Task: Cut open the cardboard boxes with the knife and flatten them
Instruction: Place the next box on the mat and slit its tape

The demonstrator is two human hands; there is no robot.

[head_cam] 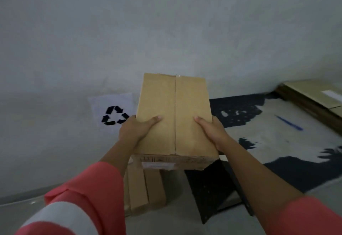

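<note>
A closed cardboard box (175,116) was held up in the middle of the view, clear of the floor (175,221), its taped seam running from 12 to 6 o'clock along the top face. The left hand (136,130) gripped its 9 o'clock side and the right hand (213,131) its 3 o'clock side. Each thumb lay flat on the top face, pointing inward. The remaining fingers wrapped over the edges and out of sight, so I cannot tell whether they were spread or pressed together.

A label showed on the near end of the box. Directly beneath, at 6 o'clock, a second box (146,188) stood on the floor just beside a black object (209,188) I cannot name. At 9 o'clock a recycling sign (114,115) hung on the wall (166,31). At 3 o'clock a black-and-white bench (277,142) carried a slim blue object (289,123), too blurred to tell what it was. Flattened cardboard (311,94) lay at 2 o'clock, well apart from it. Pink sleeves (83,197) covered both upper arms.
</note>
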